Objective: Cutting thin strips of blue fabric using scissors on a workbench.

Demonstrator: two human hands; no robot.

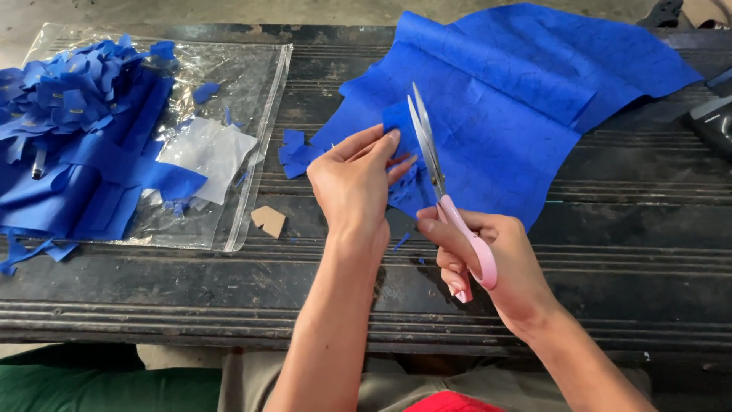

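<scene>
My left hand (353, 181) pinches a small blue piece of material (398, 120) at the near edge of a large blue textured sheet (503, 99) spread over the dark bench. My right hand (496, 259) holds pink-handled scissors (450, 206), fingers through the loops. The steel blades point up and away, slightly parted, right beside the pinched piece and my left fingertips. Small blue offcuts (293, 152) lie just left of my left hand.
A clear plastic bag (252, 99) at the left carries a heap of blue cut pieces (69, 99), blue strips and a white sheet (210, 152). A small tan cardboard shape (268, 220) lies near it. The bench (648, 252) is dark ribbed wood. A dark object (713, 122) sits at the right edge.
</scene>
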